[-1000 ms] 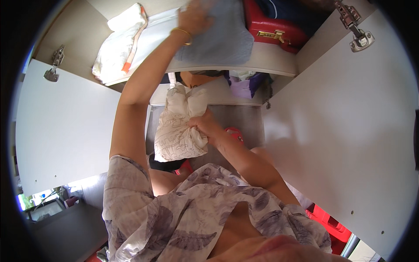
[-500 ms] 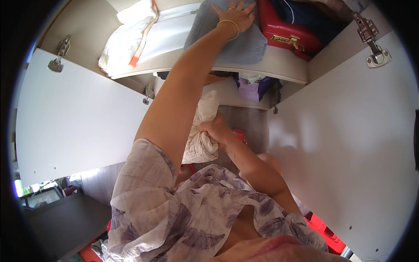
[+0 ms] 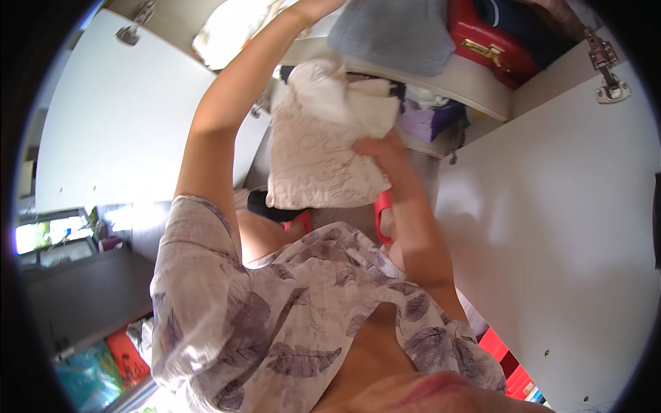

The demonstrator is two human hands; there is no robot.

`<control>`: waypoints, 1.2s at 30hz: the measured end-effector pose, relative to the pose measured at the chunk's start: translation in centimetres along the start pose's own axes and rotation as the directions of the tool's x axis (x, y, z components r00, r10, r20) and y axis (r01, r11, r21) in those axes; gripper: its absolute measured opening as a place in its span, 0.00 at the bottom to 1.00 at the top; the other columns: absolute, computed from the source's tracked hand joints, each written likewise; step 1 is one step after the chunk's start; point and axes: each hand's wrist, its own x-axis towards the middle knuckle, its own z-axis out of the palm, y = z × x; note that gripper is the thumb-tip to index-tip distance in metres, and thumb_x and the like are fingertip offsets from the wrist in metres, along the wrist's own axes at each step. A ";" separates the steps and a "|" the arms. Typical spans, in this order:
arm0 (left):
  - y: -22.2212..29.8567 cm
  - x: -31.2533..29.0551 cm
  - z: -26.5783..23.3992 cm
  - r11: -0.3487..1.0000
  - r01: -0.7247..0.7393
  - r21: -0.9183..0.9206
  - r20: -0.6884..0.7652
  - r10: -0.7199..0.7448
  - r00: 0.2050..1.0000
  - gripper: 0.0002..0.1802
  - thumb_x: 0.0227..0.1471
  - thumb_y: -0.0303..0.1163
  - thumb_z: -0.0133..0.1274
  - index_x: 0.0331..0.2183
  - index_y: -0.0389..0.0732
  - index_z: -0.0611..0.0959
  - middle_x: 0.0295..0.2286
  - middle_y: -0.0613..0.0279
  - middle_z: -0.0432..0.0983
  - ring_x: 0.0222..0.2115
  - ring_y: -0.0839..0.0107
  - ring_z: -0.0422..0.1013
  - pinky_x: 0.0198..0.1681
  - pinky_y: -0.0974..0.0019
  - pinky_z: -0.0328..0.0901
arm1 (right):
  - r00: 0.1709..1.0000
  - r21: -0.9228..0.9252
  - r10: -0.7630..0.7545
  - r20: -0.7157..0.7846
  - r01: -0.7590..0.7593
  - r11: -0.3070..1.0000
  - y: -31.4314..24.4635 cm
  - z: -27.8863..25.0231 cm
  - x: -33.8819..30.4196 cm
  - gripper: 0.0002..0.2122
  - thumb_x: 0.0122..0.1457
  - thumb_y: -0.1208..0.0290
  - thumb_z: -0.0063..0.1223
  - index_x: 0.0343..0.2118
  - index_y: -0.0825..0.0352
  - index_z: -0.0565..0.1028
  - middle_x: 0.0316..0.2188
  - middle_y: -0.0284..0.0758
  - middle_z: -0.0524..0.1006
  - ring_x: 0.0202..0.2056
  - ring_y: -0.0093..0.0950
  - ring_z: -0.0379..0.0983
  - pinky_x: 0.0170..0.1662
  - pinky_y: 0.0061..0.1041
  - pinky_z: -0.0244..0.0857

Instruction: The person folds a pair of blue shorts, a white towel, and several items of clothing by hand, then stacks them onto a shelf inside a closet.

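My right hand (image 3: 385, 151) grips the right side of a folded cream cloth (image 3: 323, 162) with a thin line pattern, held up in front of the open cabinet. My left hand (image 3: 322, 7) is at the top edge of the picture, by the upper shelf; its fingers are mostly cut off there. It is close to the left side of a grey-blue folded cloth (image 3: 392, 34) lying on that shelf. To the left of my wrist lies white bundled fabric (image 3: 231, 31), partly hidden by my forearm.
White cabinet doors stand open at left (image 3: 117, 124) and right (image 3: 551, 227). A red case (image 3: 482, 45) with a gold clasp is on the upper shelf's right. Purple items (image 3: 427, 120) sit on the shelf below. A dark cabinet (image 3: 89, 296) stands at lower left.
My left hand has lifted off the grey-blue cloth and moved up and left. My right hand has raised the cream cloth, which now shows a wider, flatter side. The view has shifted.
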 end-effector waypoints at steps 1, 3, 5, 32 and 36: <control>5.1 -4.6 -0.4 0.974 0.189 -0.126 -0.067 -0.198 0.978 0.37 0.56 0.54 0.34 0.57 0.37 0.56 0.57 0.53 0.52 0.57 0.61 0.50 0.59 0.58 0.47 | 1.000 0.036 -0.024 0.005 0.023 0.999 -0.3 -0.4 0.1 0.26 0.37 0.83 0.53 0.46 0.70 0.69 0.37 0.33 0.74 0.37 0.25 0.72 0.40 0.23 0.65; 8.5 -12.4 -1.8 0.889 0.362 -0.279 -0.168 -0.417 0.893 0.40 0.52 0.58 0.37 0.57 0.39 0.56 0.56 0.50 0.53 0.57 0.59 0.52 0.58 0.57 0.48 | 0.998 0.073 -0.037 0.047 0.033 0.997 0.1 -0.2 0.1 0.26 0.37 0.83 0.52 0.47 0.70 0.69 0.38 0.34 0.74 0.38 0.26 0.72 0.40 0.24 0.65; 4.8 -19.3 -2.4 0.800 0.511 -0.313 -0.058 -0.554 0.831 0.49 0.49 0.68 0.33 0.60 0.42 0.46 0.59 0.51 0.42 0.60 0.58 0.42 0.58 0.52 0.44 | 0.998 0.064 -0.064 0.024 0.062 0.996 0.0 0.0 -0.1 0.27 0.37 0.84 0.52 0.48 0.69 0.68 0.40 0.34 0.74 0.40 0.27 0.72 0.43 0.24 0.65; 0.4 0.3 0.0 0.161 0.232 -0.959 0.168 -0.339 0.926 0.23 0.42 0.40 0.53 0.38 0.33 0.77 0.34 0.53 0.76 0.34 0.64 0.73 0.41 0.63 0.67 | 0.969 0.634 -0.230 0.088 0.124 0.763 0.9 -2.9 3.3 0.21 0.58 0.63 0.34 0.56 0.51 0.56 0.53 0.45 0.64 0.49 0.41 0.66 0.45 0.43 0.64; -3.4 5.7 6.4 0.857 0.265 -0.442 -0.217 -0.389 0.895 0.27 0.33 0.43 0.60 0.32 0.29 0.79 0.30 0.52 0.76 0.27 0.66 0.73 0.32 0.69 0.68 | 0.995 0.598 -0.075 -0.063 0.098 0.795 1.4 -2.7 4.7 0.21 0.57 0.66 0.38 0.54 0.56 0.57 0.50 0.45 0.67 0.45 0.39 0.69 0.41 0.37 0.67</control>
